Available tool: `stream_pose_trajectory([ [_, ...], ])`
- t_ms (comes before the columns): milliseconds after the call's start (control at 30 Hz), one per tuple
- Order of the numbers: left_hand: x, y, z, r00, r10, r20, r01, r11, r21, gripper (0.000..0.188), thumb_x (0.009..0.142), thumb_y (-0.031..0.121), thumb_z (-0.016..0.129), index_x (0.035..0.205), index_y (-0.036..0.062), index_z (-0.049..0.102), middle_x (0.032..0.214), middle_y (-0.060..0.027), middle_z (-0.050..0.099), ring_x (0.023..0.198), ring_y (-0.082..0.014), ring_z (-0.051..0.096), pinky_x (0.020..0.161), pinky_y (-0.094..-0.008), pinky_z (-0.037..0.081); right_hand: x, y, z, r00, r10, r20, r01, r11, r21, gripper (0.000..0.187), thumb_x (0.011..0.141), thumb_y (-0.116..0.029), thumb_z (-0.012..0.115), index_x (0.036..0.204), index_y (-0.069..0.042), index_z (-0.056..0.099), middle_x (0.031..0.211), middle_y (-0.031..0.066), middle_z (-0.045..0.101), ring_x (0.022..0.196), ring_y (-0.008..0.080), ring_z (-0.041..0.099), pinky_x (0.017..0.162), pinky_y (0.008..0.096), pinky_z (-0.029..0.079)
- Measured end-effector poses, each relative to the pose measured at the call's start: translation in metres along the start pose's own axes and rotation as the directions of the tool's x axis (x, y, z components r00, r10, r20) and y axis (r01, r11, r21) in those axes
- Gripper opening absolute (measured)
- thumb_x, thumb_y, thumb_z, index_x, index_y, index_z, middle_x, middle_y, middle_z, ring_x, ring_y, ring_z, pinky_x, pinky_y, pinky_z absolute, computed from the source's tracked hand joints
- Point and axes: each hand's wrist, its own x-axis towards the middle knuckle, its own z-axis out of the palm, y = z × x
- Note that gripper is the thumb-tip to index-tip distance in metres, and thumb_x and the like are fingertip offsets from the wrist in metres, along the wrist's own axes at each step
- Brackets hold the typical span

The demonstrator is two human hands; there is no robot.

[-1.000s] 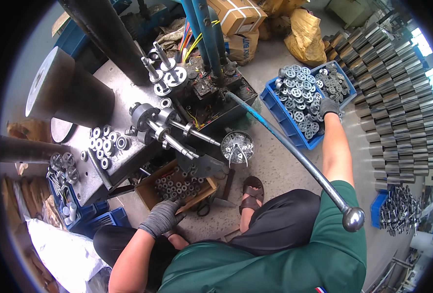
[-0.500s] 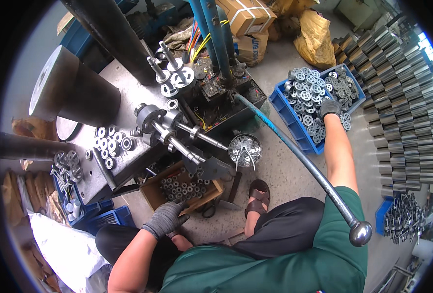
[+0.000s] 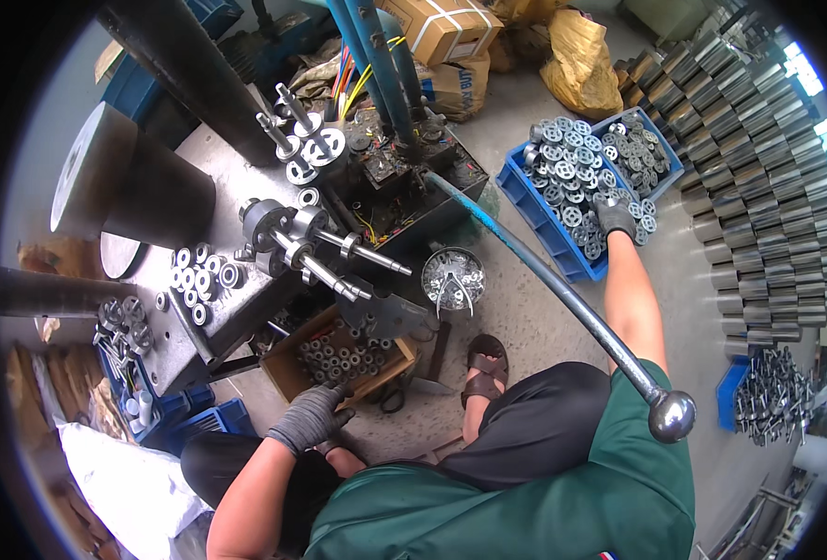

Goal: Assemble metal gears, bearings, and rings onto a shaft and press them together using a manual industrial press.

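Note:
My right hand [image 3: 616,216], in a grey glove, reaches into the blue bin [image 3: 547,235] at the right. Its fingers close on a bright round metal part [image 3: 606,198] at the edge of a heap of spoked metal discs [image 3: 567,159]. On the near left, my left hand [image 3: 310,420], gloved too, hovers by the front edge of a wooden box [image 3: 281,369]. Its thumb stands apart from the fingers, and nothing shows in its grasp. Small ring-shaped parts [image 3: 339,359] fill much of that box.
A long lever with a ball end [image 3: 672,415] slants between me and the bin. Metal shafts [image 3: 325,271] jut over the workbench edge, near loose bearings [image 3: 199,280]. A round tin with pliers [image 3: 452,280] stands on the floor. Steel cylinders [image 3: 740,196] are stacked at right.
My right hand has drawn slightly nearer along the bin's right side, and a bright part now shows at its fingers. The view has shifted a little; my left hand stays by the wooden box.

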Motion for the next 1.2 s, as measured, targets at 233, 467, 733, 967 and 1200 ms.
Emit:
stream_pose_trajectory([
  [233, 0.000, -0.009, 0.006, 1.000, 0.006, -0.031, -0.007, 1.000, -0.018, 0.046, 0.089, 0.035, 0.068, 0.125, 0.0065, 0.065, 0.103, -0.0236, 0.070, 0.102, -0.0416, 0.066, 0.090, -0.0520, 0.051, 0.002, 0.018, 0.010, 0.982, -0.162, -0.098, 0.146, 0.977, -0.156, 0.078, 0.086, -0.054, 0.065, 0.145, -0.007, 0.047, 0.121, 0.0220, 0.070, 0.115, 0.0352, 0.068, 0.097, 0.0450, 0.052],
  [467, -0.014, 0.008, -0.003, 0.989, 0.084, -0.118, -0.075, 0.994, 0.081, 0.043, 0.089, 0.035, 0.067, 0.122, 0.0064, 0.064, 0.100, -0.0233, 0.069, 0.098, -0.0419, 0.066, 0.087, -0.0525, 0.052, -0.082, 0.049, 0.033, 0.860, -0.505, 0.069, 0.510, 0.854, -0.101, 0.060, 0.079, -0.045, 0.074, 0.121, -0.003, 0.062, 0.114, 0.0243, 0.070, 0.107, 0.0364, 0.068, 0.094, 0.0457, 0.053],
  [733, -0.038, 0.023, 0.002, 0.943, 0.228, -0.241, -0.221, 0.974, 0.055, 0.042, 0.091, 0.034, 0.066, 0.123, 0.0066, 0.065, 0.101, -0.0209, 0.069, 0.096, -0.0406, 0.067, 0.087, -0.0505, 0.052, -0.273, -0.021, -0.070, 0.364, -0.838, 0.406, 0.782, 0.512, 0.355, 0.064, 0.077, -0.026, 0.082, 0.130, -0.003, 0.054, 0.097, 0.0092, 0.068, 0.079, 0.0152, 0.066, 0.065, 0.0304, 0.057],
  [967, -0.065, 0.042, -0.005, 0.857, 0.346, -0.383, -0.414, 0.904, -0.110, 0.041, 0.094, 0.027, 0.065, 0.128, 0.0044, 0.063, 0.118, -0.0196, 0.066, 0.110, -0.0370, 0.065, 0.094, -0.0453, 0.053, -0.461, -0.078, -0.113, -0.020, -0.961, 0.275, 0.512, 0.226, 0.829, 0.070, 0.076, -0.004, 0.086, 0.136, -0.005, 0.051, 0.122, 0.0059, 0.064, 0.112, 0.0164, 0.062, 0.102, 0.0322, 0.050],
  [1200, -0.065, 0.041, 0.015, 0.728, 0.266, -0.632, -0.686, 0.288, -0.668, 0.034, 0.103, 0.023, 0.061, 0.131, 0.0028, 0.057, 0.118, -0.0116, 0.066, 0.107, -0.0160, 0.059, 0.096, -0.0368, 0.050, -0.568, -0.095, -0.039, 0.058, -0.984, 0.168, 0.037, 0.171, 0.985, 0.065, 0.083, -0.001, 0.080, 0.139, -0.007, 0.049, 0.127, 0.0072, 0.063, 0.112, 0.0152, 0.062, 0.098, 0.0314, 0.053],
])
